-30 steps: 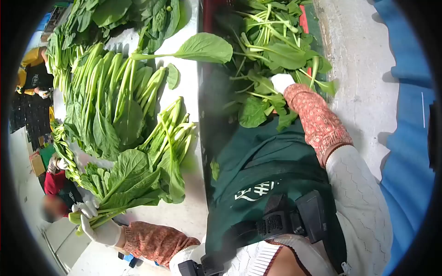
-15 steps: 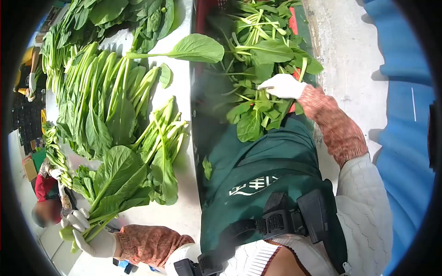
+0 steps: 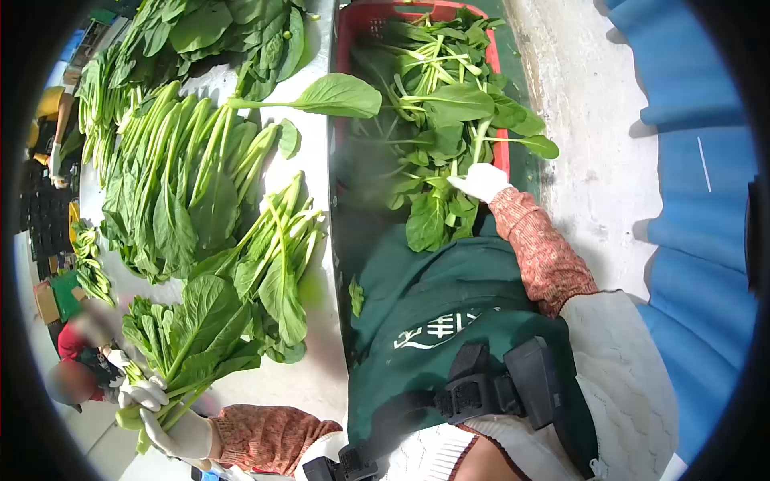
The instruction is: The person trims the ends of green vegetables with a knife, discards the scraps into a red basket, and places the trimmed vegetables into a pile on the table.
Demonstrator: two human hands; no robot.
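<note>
My left hand (image 3: 172, 421), in a white glove, is closed around the stems of a small bunch of leafy greens (image 3: 207, 317) at the lower left. Its broad leaves point up toward the table. In a white glove too, my right hand (image 3: 484, 183) is at the near end of a red basket (image 3: 501, 152). Its fingers are pressed together on a leafy green (image 3: 429, 220) among the loose leaves there; the exact grip is partly hidden. Loose greens (image 3: 457, 104) fill the basket and spill over its right rim.
On the metal table (image 3: 321, 152) lie piled greens (image 3: 168, 176), a smaller heap (image 3: 277, 264) and a single leaf (image 3: 337, 96) jutting past the edge. Co-workers (image 3: 84, 361) are at the far left. A blue sheet (image 3: 698, 224) hangs on the right.
My right hand has moved down and slightly left, toward my apron. The left hand still holds its bunch, with little movement. More of the red basket shows as the view has shifted.
</note>
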